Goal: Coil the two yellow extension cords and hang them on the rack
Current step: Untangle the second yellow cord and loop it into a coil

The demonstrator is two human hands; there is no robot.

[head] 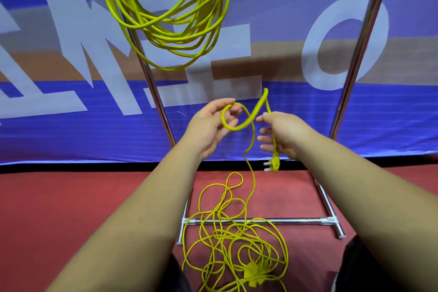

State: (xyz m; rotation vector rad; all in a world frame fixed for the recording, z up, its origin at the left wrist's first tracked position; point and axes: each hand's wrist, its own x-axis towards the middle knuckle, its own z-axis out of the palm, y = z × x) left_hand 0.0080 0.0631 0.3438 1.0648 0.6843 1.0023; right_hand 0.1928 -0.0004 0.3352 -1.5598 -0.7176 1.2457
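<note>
Yellow cord (259,105), pinch grip: left hand (208,127), right hand (285,136).

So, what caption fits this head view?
Left hand and right hand loop a yellow cord near its plug; another coil hangs by the rack.

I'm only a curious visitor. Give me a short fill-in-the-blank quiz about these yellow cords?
____ coiled cord already hangs on the rack.
The loose cord lies tangled on the ____ floor.
Its plug dangles below the right hand, while the left hand holds a small ____ of cord.
Missing words: one, red, loop.
</note>
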